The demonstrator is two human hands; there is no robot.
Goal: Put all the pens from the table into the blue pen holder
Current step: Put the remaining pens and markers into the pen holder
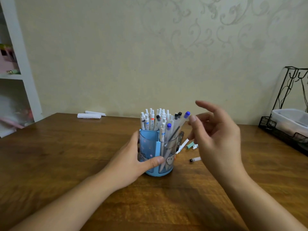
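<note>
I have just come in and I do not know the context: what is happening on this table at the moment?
A person is collecting pens into a blue pen holder on a wooden table. The left hand grips the holder's side to steady it. The right hand is open beside the blue-capped pen leaning out of the holder, which is already crowded. A few loose pens lie on the table behind the right hand, so the job is not finished.

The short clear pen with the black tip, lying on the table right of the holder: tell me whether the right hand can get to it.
Probably yes. The right hand hovers open just above that pen, holding nothing, with no object between them.
</note>
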